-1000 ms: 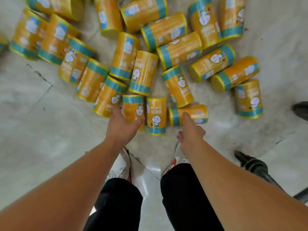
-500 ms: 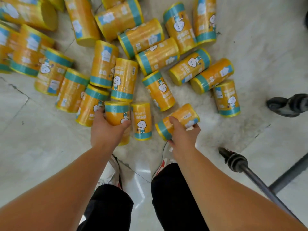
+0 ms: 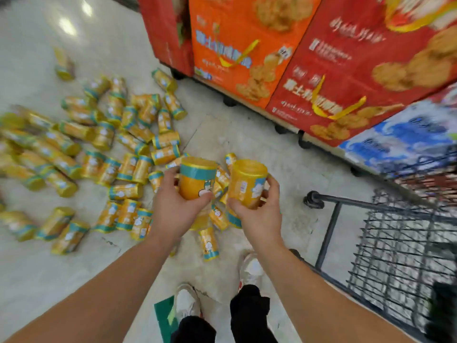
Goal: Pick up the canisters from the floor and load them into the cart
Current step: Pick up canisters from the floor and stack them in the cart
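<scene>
One canister (image 3: 197, 179) gripped in left hand (image 3: 173, 210), second canister (image 3: 247, 183) in right hand (image 3: 259, 216) (cart (image 3: 400, 246) nearby).

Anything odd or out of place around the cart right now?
Yes: many yellow canisters lie toppled and scattered over the floor, left of the cart. One stray lies apart at the far upper left. The left hand and right hand each grip one.

**Tally: cans, hands, cart, displays**

Held cans: 2. That's 1 left can (image 3: 197, 179) in left hand (image 3: 173, 211), 1 right can (image 3: 247, 184) in right hand (image 3: 259, 219). Floor cans (image 3: 126, 191), left & far: several dozen, too blurred for exact no. Cart (image 3: 395, 243): 1, near right. Shoes (image 3: 186, 303): 2, near. Display panels (image 3: 358, 70), far right: 2 red, 1 orange, 1 blue.
</scene>
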The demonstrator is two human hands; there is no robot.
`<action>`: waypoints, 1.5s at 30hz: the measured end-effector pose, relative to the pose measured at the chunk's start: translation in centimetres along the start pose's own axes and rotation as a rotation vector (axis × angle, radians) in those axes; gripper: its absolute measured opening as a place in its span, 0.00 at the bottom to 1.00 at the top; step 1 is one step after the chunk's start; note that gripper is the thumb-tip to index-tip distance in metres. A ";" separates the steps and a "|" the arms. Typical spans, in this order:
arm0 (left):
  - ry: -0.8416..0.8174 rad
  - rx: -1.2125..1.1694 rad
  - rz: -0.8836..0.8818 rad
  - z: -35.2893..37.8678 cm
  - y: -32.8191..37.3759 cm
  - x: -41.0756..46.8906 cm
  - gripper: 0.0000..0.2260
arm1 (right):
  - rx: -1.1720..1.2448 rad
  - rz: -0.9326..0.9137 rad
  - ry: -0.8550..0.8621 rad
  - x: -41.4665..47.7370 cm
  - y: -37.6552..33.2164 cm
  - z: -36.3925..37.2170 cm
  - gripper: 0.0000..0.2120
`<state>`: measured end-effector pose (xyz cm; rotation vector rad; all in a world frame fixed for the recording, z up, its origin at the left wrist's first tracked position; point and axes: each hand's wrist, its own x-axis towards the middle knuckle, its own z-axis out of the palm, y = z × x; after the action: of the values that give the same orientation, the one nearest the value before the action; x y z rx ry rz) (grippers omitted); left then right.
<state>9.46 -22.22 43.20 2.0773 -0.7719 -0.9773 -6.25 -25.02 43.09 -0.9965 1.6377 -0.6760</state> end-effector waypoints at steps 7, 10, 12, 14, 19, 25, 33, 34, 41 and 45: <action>-0.116 -0.002 0.295 -1.2 20.9 -8.0 0.35 | 0.021 -0.314 0.185 -6.5 -16.0 -13.1 0.40; -0.176 -0.044 0.397 2.0 27.1 -12.5 0.35 | 0.016 -0.381 0.259 -8.4 -18.8 -20.7 0.40; -0.248 -0.093 0.429 5.3 30.2 -16.1 0.33 | 0.023 -0.385 0.289 -9.4 -19.1 -26.4 0.38; -0.321 -0.142 0.424 9.6 32.1 -19.5 0.31 | 0.024 -0.349 0.311 -10.3 -18.2 -32.4 0.36; -0.489 -0.147 0.298 23.3 32.4 -27.1 0.32 | -0.080 -0.154 0.318 -9.6 -11.2 -47.0 0.39; -0.623 0.043 0.058 38.1 26.8 -32.3 0.29 | -0.200 0.145 0.300 -5.1 1.6 -56.9 0.40; -0.714 0.485 -0.105 47.3 16.0 -29.4 0.37 | -0.424 0.406 0.088 -0.1 14.3 -58.4 0.29; -0.728 0.540 -0.112 47.8 14.9 -29.0 0.39 | -0.464 0.442 0.045 0.2 15.2 -58.0 0.29; -0.808 0.769 -0.153 49.7 11.0 -29.6 0.36 | -0.646 0.592 -0.105 0.2 19.4 -55.6 0.38; -0.827 0.799 -0.116 49.9 10.0 -30.6 0.34 | -0.810 0.621 -0.110 -0.1 19.2 -55.7 0.43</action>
<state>-49.81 -22.16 39.90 2.3395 -1.6872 -1.8620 -64.74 -18.36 43.23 -0.9496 2.0139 0.4949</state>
